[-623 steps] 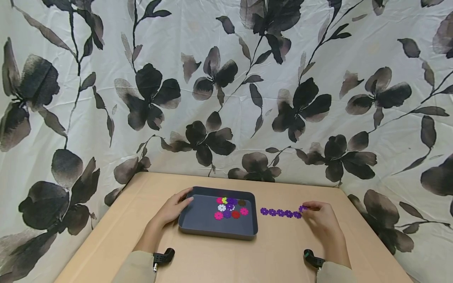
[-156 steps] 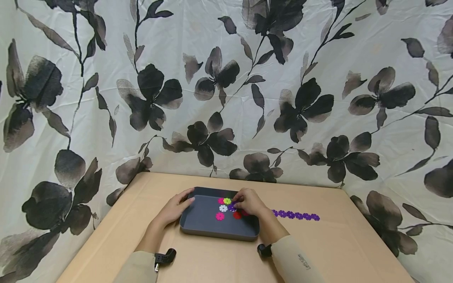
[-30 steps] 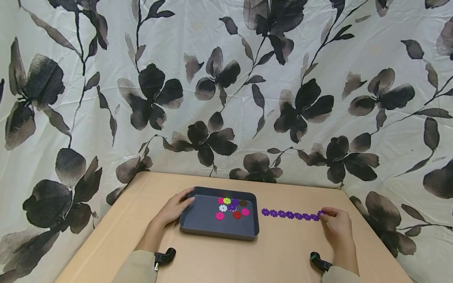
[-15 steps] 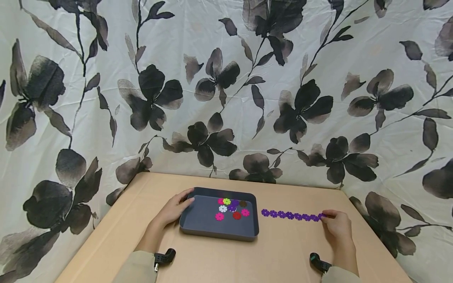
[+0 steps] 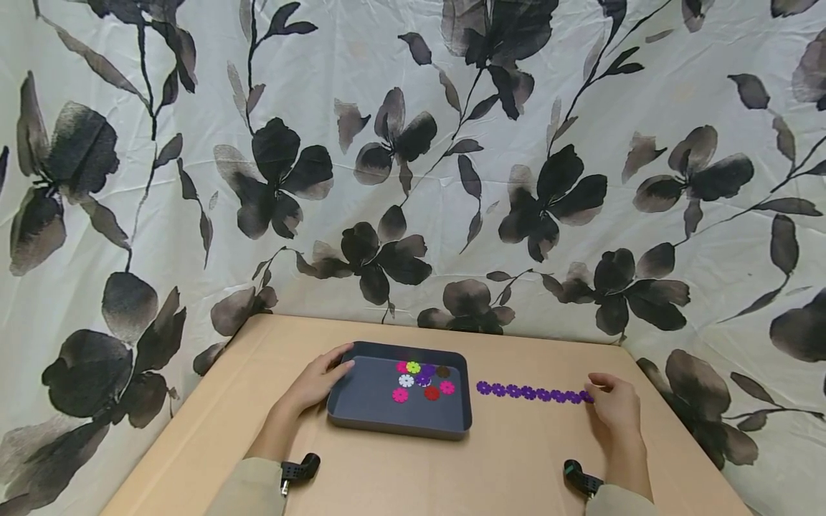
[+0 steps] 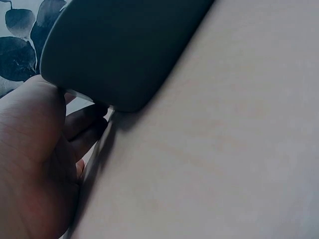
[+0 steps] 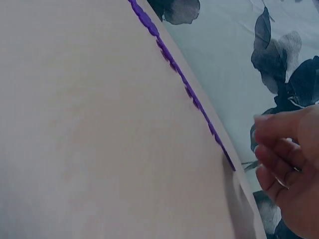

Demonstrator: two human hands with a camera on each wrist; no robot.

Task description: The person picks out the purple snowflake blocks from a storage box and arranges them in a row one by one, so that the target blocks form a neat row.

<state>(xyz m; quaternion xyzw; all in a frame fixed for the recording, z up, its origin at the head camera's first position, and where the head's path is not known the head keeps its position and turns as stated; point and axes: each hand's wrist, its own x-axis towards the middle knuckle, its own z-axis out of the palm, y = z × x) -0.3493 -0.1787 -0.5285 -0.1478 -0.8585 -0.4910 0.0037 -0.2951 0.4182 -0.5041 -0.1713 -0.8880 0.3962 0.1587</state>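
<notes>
My left hand (image 5: 316,381) grips the left side of a dark grey tray (image 5: 381,423), thumb over the rim; in the left wrist view its fingers (image 6: 82,124) are curled by the tray's outer wall. Inside the tray lie loose flower-shaped discs: pink, a lime one (image 5: 414,367), a white one (image 5: 406,380), purple, brown and a red one (image 5: 432,393). Right of it, a row of purple flower-shaped discs (image 5: 529,393) lies on the table. My right hand (image 5: 616,408) is at the row's right end; in the right wrist view its loosely bent fingers (image 7: 271,129) stand apart from the row, holding nothing.
The light wooden table (image 5: 516,473) ends at the back against a white cloth (image 5: 452,215) with dark printed flowers. A black wrist camera (image 5: 300,467) sits at the left sleeve and another camera (image 5: 582,478) at the right.
Since 5.2 s ago my right hand has moved from the tray to the row's right end. Over the last second it has let go of the purple disc there. The row is longer than 20.8 s ago.
</notes>
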